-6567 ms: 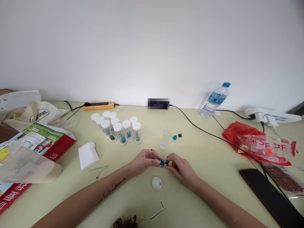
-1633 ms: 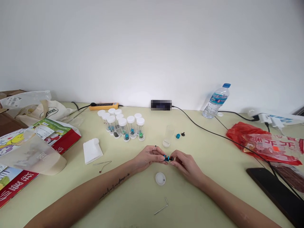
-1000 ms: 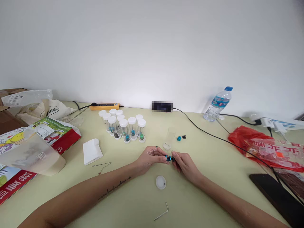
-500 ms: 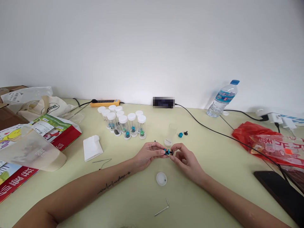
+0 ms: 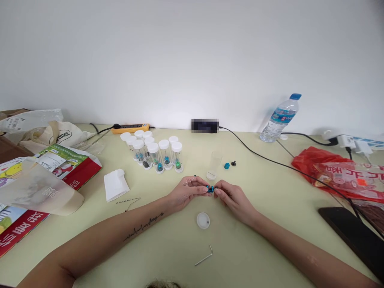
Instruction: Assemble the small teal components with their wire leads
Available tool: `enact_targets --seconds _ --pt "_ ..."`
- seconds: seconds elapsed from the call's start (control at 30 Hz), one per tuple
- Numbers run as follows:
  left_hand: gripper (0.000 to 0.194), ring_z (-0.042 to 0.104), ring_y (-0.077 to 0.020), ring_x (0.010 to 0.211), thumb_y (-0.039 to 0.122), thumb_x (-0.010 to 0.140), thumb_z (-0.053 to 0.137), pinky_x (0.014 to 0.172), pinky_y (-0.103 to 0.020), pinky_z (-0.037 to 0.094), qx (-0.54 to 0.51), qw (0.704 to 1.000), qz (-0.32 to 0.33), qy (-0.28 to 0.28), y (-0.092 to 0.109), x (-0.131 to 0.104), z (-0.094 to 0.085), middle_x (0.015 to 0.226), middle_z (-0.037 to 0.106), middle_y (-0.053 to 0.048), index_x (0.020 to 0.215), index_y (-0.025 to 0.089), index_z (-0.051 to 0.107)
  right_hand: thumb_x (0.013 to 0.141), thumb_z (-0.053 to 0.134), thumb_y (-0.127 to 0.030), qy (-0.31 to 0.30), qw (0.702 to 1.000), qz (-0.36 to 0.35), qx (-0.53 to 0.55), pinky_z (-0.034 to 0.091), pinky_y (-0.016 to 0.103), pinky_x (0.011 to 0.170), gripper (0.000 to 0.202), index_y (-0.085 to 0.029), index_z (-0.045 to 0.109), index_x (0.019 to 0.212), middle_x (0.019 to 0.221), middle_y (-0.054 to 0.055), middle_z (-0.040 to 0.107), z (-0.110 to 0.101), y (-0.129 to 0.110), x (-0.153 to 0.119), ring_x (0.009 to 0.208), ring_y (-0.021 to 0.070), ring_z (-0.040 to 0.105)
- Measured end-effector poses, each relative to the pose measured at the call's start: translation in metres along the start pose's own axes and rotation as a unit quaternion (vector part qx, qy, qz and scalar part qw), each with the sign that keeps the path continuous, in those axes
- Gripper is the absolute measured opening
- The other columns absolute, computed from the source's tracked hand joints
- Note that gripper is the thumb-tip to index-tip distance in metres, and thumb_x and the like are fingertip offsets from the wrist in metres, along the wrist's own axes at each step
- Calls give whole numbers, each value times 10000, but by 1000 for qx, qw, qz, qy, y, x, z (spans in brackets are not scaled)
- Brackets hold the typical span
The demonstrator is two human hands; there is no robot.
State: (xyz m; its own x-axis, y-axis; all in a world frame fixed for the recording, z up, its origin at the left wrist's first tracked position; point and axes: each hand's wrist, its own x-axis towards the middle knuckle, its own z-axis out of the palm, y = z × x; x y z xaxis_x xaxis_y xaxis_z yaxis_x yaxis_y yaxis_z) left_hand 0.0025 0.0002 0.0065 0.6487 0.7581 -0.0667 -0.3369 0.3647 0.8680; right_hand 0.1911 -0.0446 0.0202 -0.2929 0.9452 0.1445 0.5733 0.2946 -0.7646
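Note:
My left hand (image 5: 187,193) pinches a small blue metal part (image 5: 209,189) between thumb and fingers. A thin bent wire (image 5: 189,184) with a dark tip also sticks out from that hand. Thumb and forefinger of my right hand (image 5: 235,199) are closed at the right end of the blue part, on a small dark piece mostly hidden by the fingertips. Just beyond the hands stands a clear tube (image 5: 215,161) without a lid. Right of it lie another blue part (image 5: 227,165) and a black screw-like piece (image 5: 233,163). Nearer me is a white cap (image 5: 202,219) holding a tiny dark bit.
An L-shaped hex key (image 5: 204,259) lies in front. Several white-capped tubes (image 5: 165,154) stand at the back left, beyond a white paper packet (image 5: 116,186) and a thin metal tool (image 5: 128,201). A water bottle (image 5: 280,118), cable (image 5: 258,150), red bag (image 5: 312,164) and black phone (image 5: 351,236) are right.
My right fingertips have drawn closer to the blue part, and the dark piece that showed between them is now mostly covered. The view has shifted slightly.

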Motion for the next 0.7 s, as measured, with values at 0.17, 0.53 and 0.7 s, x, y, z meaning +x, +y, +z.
enact_targets --seconds 0.17,0.53,0.7 --pt "238 608 -154 784 205 628 708 834 -357 459 -1 1000 0 -1 1 0 1 839 648 -87 818 87 625 897 333 -420 -13 1000 -4 -8 311 219 498 315 -190 477 736 556 -33 451 0 0 0 516 106 407" --pt "291 626 -172 772 241 632 706 807 -339 462 -5 1000 -23 -13 3 0 -1 901 643 -109 865 85 629 864 429 -352 13 1000 -18 -5 342 215 508 139 -217 450 892 661 -17 486 3 6 -4 561 116 410" --pt "284 627 -173 765 238 620 716 803 -343 463 1 999 -29 -13 2 0 -2 862 645 -92 847 87 637 879 386 -409 2 999 -24 -25 308 223 493 251 -198 457 765 576 -26 438 2 4 -3 525 112 372"
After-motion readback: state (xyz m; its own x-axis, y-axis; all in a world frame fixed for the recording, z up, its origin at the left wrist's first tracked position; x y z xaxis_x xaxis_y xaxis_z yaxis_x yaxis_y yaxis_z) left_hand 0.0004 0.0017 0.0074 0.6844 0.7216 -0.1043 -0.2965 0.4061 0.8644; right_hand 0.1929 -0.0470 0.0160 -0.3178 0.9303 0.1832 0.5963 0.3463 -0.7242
